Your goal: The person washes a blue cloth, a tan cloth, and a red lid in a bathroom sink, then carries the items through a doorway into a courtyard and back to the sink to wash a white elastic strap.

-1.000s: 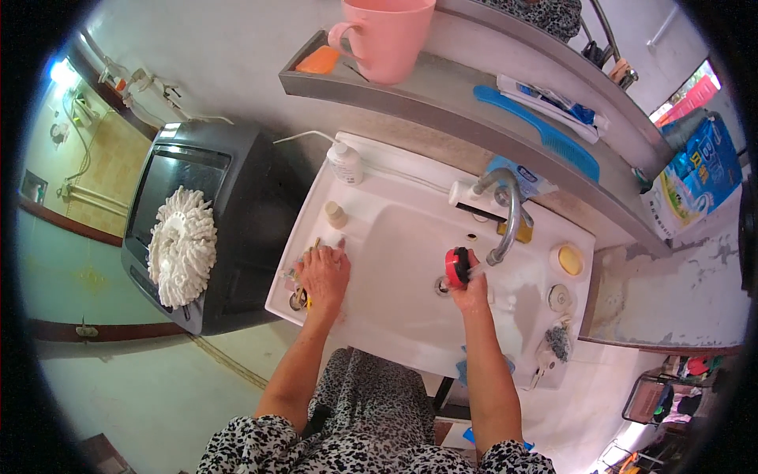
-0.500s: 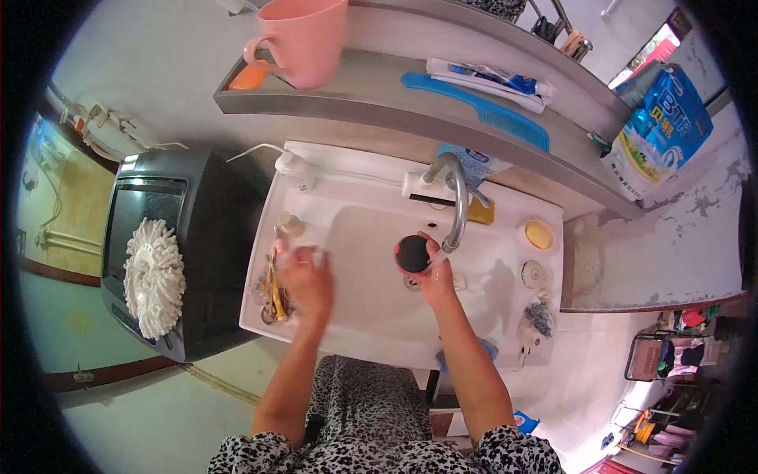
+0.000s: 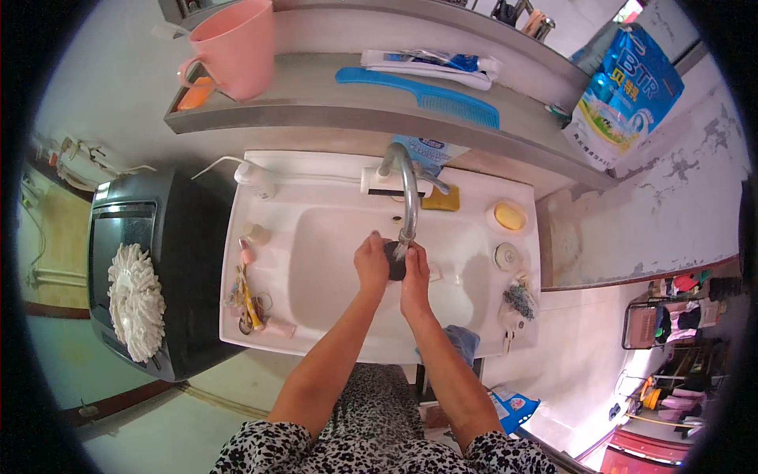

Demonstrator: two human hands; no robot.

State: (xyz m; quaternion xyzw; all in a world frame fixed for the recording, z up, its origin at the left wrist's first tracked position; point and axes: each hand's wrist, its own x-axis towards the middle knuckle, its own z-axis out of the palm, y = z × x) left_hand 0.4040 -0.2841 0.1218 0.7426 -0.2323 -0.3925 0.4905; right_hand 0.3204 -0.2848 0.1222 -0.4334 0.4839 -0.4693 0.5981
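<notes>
Over the white washbasin (image 3: pixel 324 316), my left hand (image 3: pixel 372 262) and my right hand (image 3: pixel 414 276) close round a round black object (image 3: pixel 395 262) from both sides. Its kind cannot be made out, and my fingers cover its edges. Right above my hands is the curved metal faucet (image 3: pixel 410 189), with water running from its spout onto the black object and my right fingers.
Left of the basin stands a dark washing machine (image 3: pixel 185 261) with a white mop head (image 3: pixel 136 300) on it. On the overhead shelf are a pink mug (image 3: pixel 237 51) and a blue comb (image 3: pixel 450 104). Yellow soap (image 3: pixel 509 215) lies on the basin's right rim.
My left hand has moved right, from the basin's left rim to the black object. My right hand has brought the object under the running water. The view has shifted slightly.
</notes>
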